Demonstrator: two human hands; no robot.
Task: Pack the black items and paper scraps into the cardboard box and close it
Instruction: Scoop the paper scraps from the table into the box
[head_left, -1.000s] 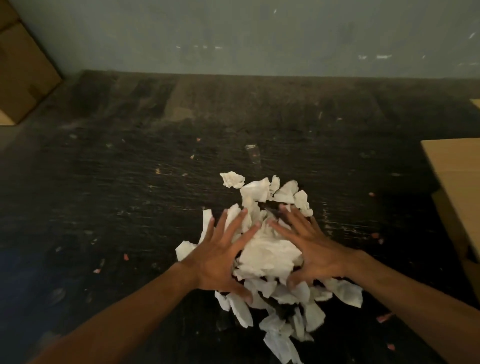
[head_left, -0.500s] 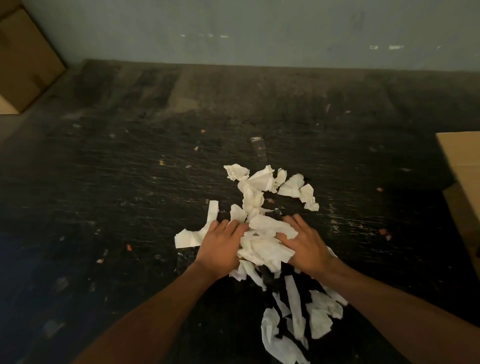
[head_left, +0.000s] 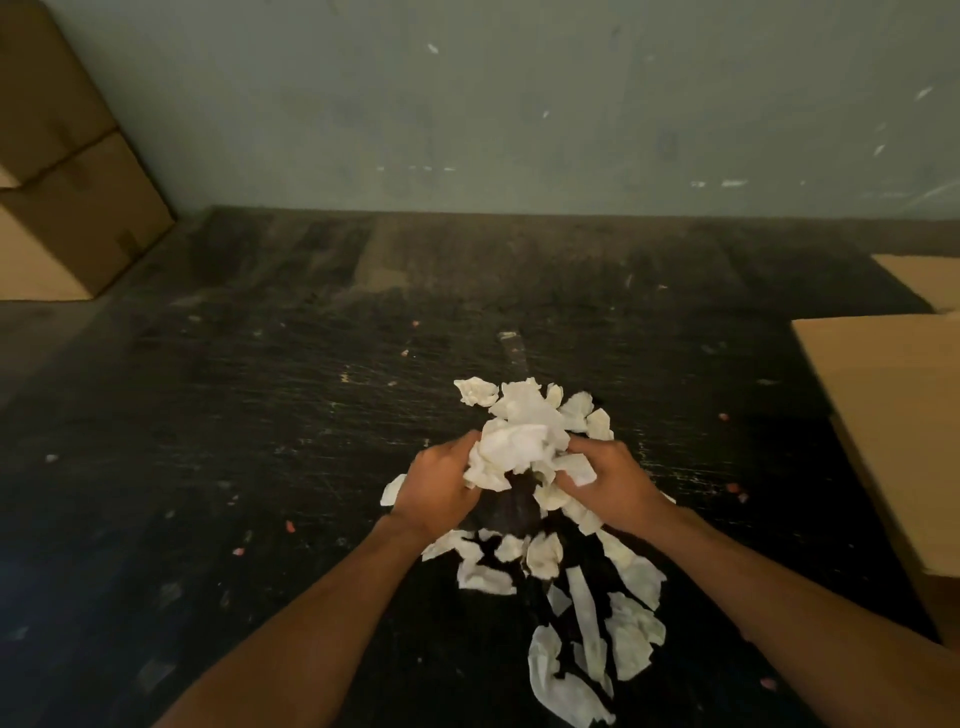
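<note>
Head view shows our left hand (head_left: 439, 488) and right hand (head_left: 610, 480) curled around a bunch of paper scraps (head_left: 519, 441) at mid-table, the cardboard box (head_left: 893, 405) lying at three o'clock, nearer our right hand.

Left hand (head_left: 439, 491): center frame, fingers curled inward, gripping paper scraps (head_left: 514, 449).
Right hand (head_left: 610, 486): facing it, fingers curled on the same bunch.
Forearms: bare, rising from the lower edge, converging.
</note>
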